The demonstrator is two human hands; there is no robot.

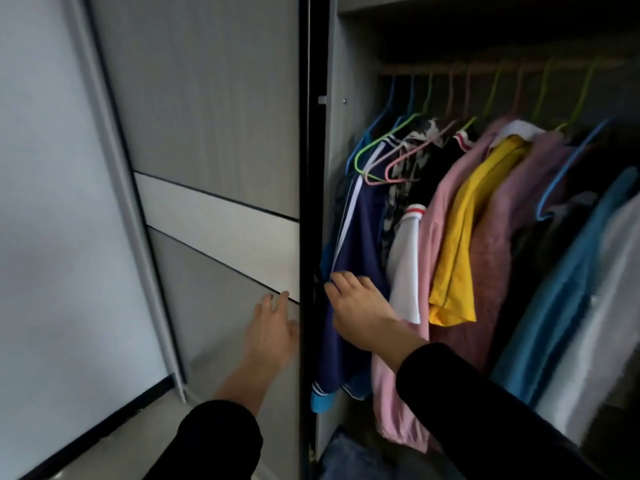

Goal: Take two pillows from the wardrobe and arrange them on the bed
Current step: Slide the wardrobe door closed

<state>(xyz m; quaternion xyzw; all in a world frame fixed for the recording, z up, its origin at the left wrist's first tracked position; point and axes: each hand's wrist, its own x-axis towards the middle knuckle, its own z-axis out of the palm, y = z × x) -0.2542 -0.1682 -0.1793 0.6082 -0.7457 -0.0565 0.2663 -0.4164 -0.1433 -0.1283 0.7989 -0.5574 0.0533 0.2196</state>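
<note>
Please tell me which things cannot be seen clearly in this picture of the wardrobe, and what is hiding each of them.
All in the head view:
- Pillows: none visible; the sliding door and hanging clothes cover most of the inside.
- Wardrobe bottom: dark, partly behind the right sleeve.
- Right hand: its fingertips touch the door's dark edge; its grip cannot be told.
- Left hand: motion-blurred, spread open at the door.
- Top shelf: in shadow, cut off by the frame.
</note>
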